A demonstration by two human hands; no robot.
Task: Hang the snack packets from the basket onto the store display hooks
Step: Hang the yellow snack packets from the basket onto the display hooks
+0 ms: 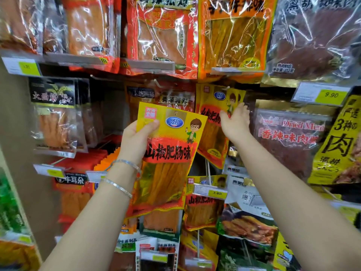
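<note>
packet (172,133) in left hand (136,140), left of hung packets (210,114) | right hand (235,122) on hung packets | price tag (211,192) below
</note>
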